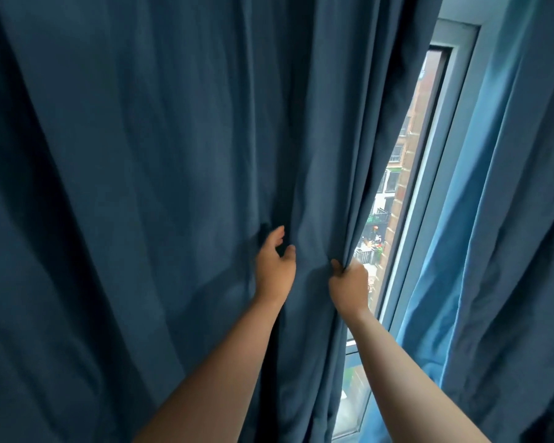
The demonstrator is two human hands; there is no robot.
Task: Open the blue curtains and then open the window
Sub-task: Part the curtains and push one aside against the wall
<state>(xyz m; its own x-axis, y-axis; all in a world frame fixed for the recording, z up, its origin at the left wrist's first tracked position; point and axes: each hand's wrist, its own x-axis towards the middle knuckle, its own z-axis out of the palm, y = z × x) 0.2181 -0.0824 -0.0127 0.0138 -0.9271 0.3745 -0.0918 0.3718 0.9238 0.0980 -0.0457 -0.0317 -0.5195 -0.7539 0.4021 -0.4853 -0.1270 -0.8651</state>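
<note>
Two blue curtains hang here, and the window (406, 199) between them serves as the landmark: one narrow strip of glass shows in the gap, with one pale frame (442, 148) running along its right edge. The left curtain (141, 187) is the larger in view, dark and deeply folded, covering everything to the left of the window and overlapping part of the glass. The right curtain (506, 219) hangs to the right of the window, lighter where daylight falls on it, and lies against the frame. Two bare hands reach up, both on the left curtain. The right hand (349, 279) is at the curtain's free edge, right against the lower part of the visible glass, its fingers clenched around a pinch of that hem. The left hand (274, 266) sits further left of the window, near the right hand but apart from it, palm against the cloth with thumb and fingers curled loosely into a fold; the fingertips sink into the fabric, so whether it truly grips cannot be told. Through the glass one brick wall (406, 174) stands close along the right side, and beyond it are buildings with balconies, too small to count. The window appears shut, its sash flush with the frame.
</note>
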